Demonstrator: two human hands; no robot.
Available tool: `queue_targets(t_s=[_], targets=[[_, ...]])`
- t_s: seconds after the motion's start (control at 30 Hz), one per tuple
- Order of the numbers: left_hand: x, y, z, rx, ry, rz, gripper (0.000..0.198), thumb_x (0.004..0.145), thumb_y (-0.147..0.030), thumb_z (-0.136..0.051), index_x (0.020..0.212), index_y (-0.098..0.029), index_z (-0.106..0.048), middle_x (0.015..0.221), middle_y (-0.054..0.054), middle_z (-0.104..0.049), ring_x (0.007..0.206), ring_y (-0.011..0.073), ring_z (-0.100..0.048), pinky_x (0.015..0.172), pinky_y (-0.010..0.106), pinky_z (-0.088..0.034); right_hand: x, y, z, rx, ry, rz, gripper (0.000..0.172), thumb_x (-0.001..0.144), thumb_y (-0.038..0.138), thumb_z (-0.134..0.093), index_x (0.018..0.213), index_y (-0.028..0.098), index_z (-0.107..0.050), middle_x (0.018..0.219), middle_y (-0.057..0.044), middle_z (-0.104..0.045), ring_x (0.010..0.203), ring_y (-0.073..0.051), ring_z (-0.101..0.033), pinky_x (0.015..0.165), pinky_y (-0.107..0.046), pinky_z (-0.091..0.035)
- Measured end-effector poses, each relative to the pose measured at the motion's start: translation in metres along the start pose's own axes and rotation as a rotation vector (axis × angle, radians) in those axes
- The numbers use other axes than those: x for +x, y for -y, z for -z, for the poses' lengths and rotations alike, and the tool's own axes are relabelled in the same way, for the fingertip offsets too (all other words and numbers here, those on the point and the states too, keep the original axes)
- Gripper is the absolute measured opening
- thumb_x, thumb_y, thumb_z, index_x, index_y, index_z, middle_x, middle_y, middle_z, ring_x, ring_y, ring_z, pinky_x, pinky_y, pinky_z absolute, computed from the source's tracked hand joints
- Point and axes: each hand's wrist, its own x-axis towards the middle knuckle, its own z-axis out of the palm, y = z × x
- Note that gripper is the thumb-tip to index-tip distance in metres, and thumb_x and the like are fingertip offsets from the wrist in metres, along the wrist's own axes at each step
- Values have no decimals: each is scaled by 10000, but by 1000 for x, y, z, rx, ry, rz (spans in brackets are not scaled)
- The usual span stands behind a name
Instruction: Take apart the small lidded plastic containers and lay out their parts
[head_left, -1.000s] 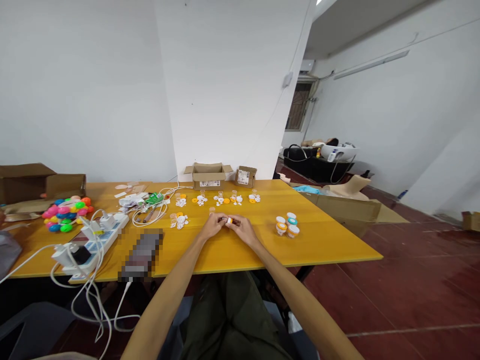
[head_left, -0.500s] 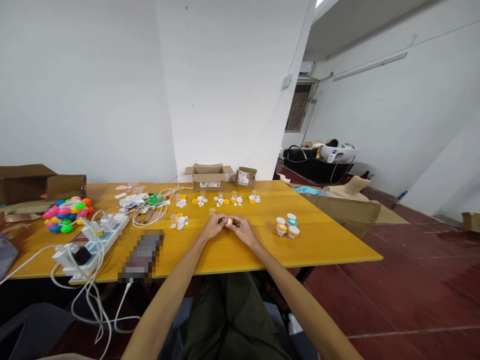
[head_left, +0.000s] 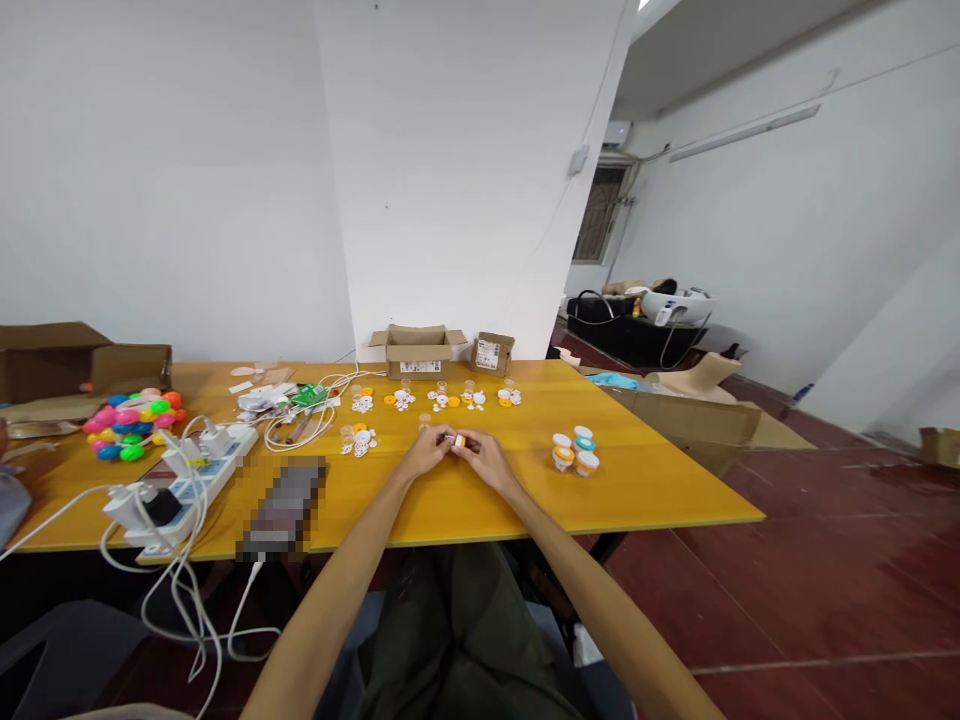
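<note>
Over the middle of the table, my left hand point(head_left: 429, 452) and my right hand point(head_left: 484, 458) meet with fingertips close together. Pinched in my right fingers is a small white-and-orange plastic part point(head_left: 460, 440). My left fingers are closed beside it, and what lies between them is too small to name. Just behind my left hand stands a clear plastic cup point(head_left: 424, 420). Left of it lie white plastic discs and gears point(head_left: 363, 440). To my right are several assembled round pieces with white tops and orange or teal rings point(head_left: 586, 462).
Piles of white and orange parts point(head_left: 442, 400) with clear cups line the back, before two cardboard boxes point(head_left: 417, 354) point(head_left: 493, 354). At left are a power strip point(head_left: 217, 470) with tangled cables, a blurred phone point(head_left: 285, 508), colourful balls point(head_left: 135, 425) and a large carton point(head_left: 131, 370).
Both hands stay together at nearly the same spot, with the white-and-orange part still in my right fingers. The view has shifted very slightly.
</note>
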Motion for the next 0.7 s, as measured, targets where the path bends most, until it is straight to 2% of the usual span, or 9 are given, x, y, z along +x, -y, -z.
queue_targets(t_s=[0.4,0.53,0.7], targets=[[0,0,2,-41,13,-5,173,854,-297,-605,837,-173,-725,772,24,-703,748,175,-622,730,292,-507,0,1,-1,8,3,9,223,768,333,-664,934,218,-759,831,-19,-753,730,-197,-660,721,-327,-558],[1,-2,2,-60,-30,-19,188,862,-306,-600,872,-177,-736,780,26,-710,742,171,-625,726,293,-512,-1,5,-1,42,-21,-23,195,754,326,-651,894,215,-729,845,-30,-756,749,-209,-682,730,-338,-568],[2,-2,4,-32,-142,-10,198,865,-316,-595,897,-189,-744,824,33,-712,761,173,-627,725,291,-514,0,1,-1,34,-111,-81,247,709,314,-646,933,213,-681,877,-41,-747,767,-207,-688,746,-339,-574]])
